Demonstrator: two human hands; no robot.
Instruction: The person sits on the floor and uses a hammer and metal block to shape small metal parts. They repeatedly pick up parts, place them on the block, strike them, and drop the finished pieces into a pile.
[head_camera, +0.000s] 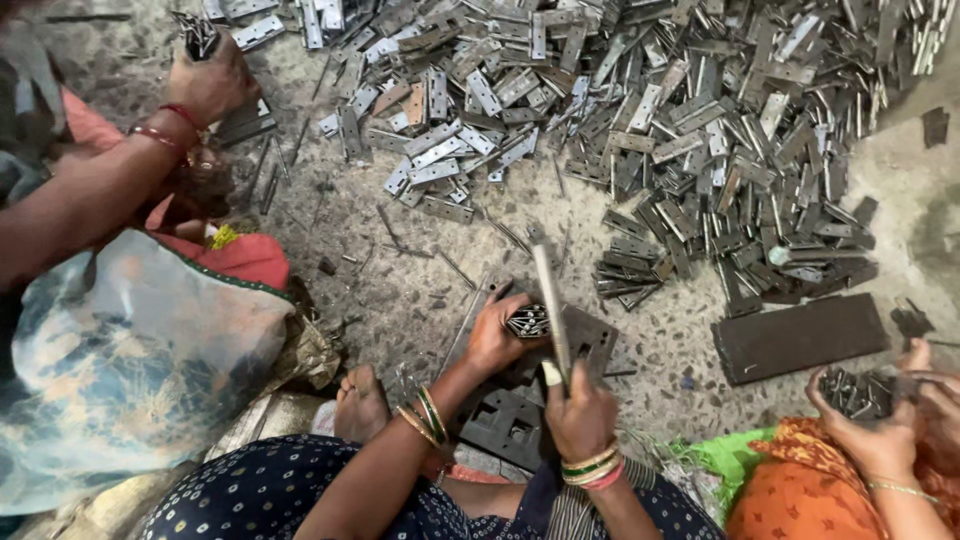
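Hinge bundle clenched in left hand; right hand grips metal rod.

- Speckled stone floor, dusty, strewn with thin metal pins.
- Large heap of flat metal hinge plates along the far edge, spilling toward the middle.
- Dark rectangular metal block near the right edge.
- Dark perforated plates at the near edge.
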